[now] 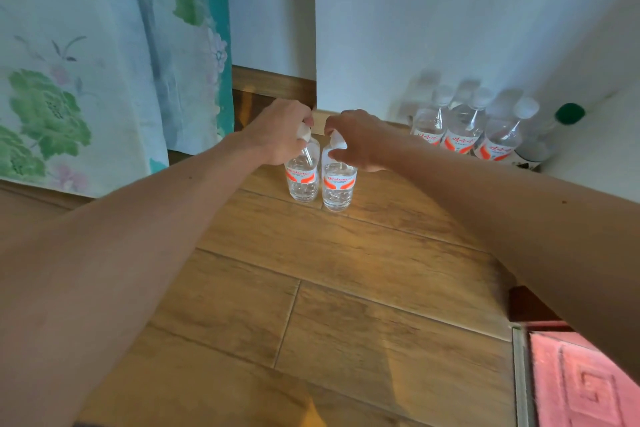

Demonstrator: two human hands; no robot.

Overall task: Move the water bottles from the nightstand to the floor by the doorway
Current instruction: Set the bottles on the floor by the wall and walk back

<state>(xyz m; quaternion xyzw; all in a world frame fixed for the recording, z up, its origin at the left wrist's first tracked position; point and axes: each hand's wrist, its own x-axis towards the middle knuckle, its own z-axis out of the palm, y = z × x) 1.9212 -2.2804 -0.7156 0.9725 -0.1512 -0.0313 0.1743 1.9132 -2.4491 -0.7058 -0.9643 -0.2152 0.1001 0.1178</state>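
Observation:
Two clear water bottles with red-and-white labels stand upright side by side on the wooden floor. My left hand (277, 130) grips the neck and white cap of the left bottle (302, 180). My right hand (356, 139) grips the neck of the right bottle (338, 189). Both bottle bases appear to rest on the floor, close to the wall corner. Three more bottles of the same kind (465, 130) stand in a row against the white wall at the right.
A green-capped bottle (550, 135) stands beside the row at the far right. A floral curtain (86, 62) hangs at the left. A wooden baseboard (273, 83) runs behind the bottles. A red mat (581, 381) lies at the bottom right.

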